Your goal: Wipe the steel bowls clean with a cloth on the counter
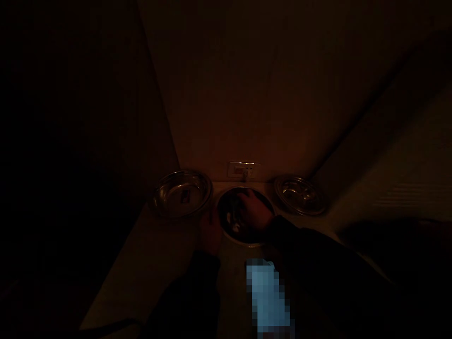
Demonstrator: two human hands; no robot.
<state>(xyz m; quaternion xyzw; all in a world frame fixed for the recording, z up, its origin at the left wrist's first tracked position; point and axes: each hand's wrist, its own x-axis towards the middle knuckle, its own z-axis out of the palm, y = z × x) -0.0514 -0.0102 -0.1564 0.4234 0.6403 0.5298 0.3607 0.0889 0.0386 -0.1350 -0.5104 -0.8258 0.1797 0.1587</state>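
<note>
Reaching into the steel bowl point(228, 212) on the counter point(151, 263), your right hand point(252, 210) lies spread inside it and your left hand point(211, 233) sits at its rim, any grip too dark to tell; the thin, slippery-looking bowl seems light, best taken by the rim.

a socket plate point(244, 169) sits on the dim wall point(268, 94) above the counter point(148, 268).

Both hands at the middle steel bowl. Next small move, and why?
Probably steady the steel bowl with the left hand, beside its rim, while the right hand works inside, where something pale lies. The bowl stands free on the counter. Too dark to identify it.
</note>
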